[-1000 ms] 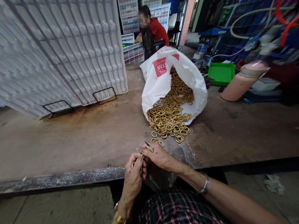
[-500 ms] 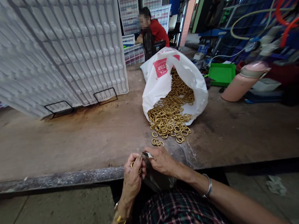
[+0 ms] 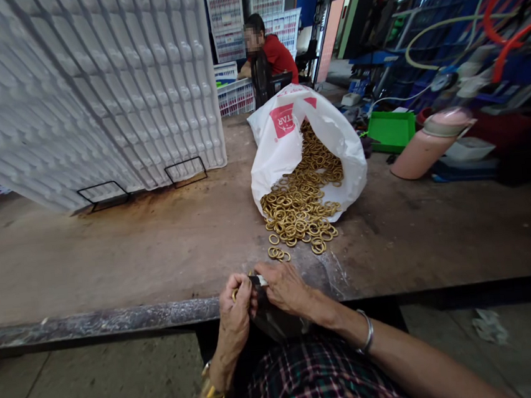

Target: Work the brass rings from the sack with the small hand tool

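My left hand [image 3: 236, 303], with a gold watch on its wrist, is closed on brass rings at the table's front edge. Close beside it, my right hand [image 3: 284, 286] is closed on a small strip [image 3: 257, 280], dark at one end and white at the other, which reaches to my left fingertips. Beyond my hands lies a white plastic bag [image 3: 270, 154] on its side, its mouth towards me. Many brass rings [image 3: 297, 211] spill from it onto the wooden table [image 3: 167, 252]. Something dark hangs below my hands; its shape is unclear.
White ribbed trays [image 3: 155, 84] stand upright at the left on black wire supports [image 3: 186, 170]. At the right are a green tray [image 3: 391, 130] and a leaning pink bottle [image 3: 424, 146]. A person in red [image 3: 280, 53] sits beyond, beside white crates [image 3: 225, 15].
My fingers have shifted slightly, and the dark and white strip between them now shows more plainly. The whole view has moved a little; the bag and rings lie as before.
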The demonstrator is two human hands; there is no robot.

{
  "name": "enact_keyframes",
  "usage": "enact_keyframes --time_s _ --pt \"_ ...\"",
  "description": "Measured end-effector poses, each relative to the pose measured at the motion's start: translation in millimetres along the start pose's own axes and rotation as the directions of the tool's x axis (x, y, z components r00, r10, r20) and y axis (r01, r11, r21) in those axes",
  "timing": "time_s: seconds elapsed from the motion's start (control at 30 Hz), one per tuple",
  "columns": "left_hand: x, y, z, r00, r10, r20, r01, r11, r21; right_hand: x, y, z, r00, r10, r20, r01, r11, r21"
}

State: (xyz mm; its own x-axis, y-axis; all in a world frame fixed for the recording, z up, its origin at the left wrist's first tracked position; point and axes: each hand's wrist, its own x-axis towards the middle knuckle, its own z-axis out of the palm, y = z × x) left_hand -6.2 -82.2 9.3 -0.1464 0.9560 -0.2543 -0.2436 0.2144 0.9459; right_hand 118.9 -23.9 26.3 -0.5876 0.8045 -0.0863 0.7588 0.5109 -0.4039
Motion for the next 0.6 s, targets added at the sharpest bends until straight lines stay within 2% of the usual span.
enact_keyframes --time_s 0.1,0.23,0.33,0.4,0.47,0.53,0.6 --pt "0 -1 -0.7 1.0 0.004 0.003 -0.004 1.0 0.026 -1 -5 -2 0.998 0.046 0.046 -0.045 0.999 -0.027" --pt "-9 1 -2.7 0.998 -0.041 0.037 0.042 0.999 -0.013 -2 -6 2 0.997 0.064 0.049 -0.062 0.997 -0.042" --pt "-26 5 -2.9 0.984 -0.115 0.137 0.118 0.993 -0.013 -3 1 6 0.996 0.089 0.027 -0.087 0.994 -0.067" --pt "-39 4 -2.5 0.943 -0.207 0.261 0.208 0.978 0.023 -5 9 7 0.992 0.127 0.001 -0.127 0.988 -0.084" --pt "-47 -3 -3.0 0.879 -0.319 0.355 0.322 0.945 0.05 -9 18 6 0.988 0.147 -0.039 -0.15 0.986 -0.071" --pt "-46 -19 -5.5 0.826 -0.419 0.378 0.435 0.899 0.045 -15 29 5 0.985 0.14 -0.099 -0.143 0.99 -0.018" --pt "-38 -43 -9.4 0.8 -0.508 0.32 0.536 0.844 0.0 -23 43 5 0.972 0.122 -0.198 -0.114 0.992 0.055"
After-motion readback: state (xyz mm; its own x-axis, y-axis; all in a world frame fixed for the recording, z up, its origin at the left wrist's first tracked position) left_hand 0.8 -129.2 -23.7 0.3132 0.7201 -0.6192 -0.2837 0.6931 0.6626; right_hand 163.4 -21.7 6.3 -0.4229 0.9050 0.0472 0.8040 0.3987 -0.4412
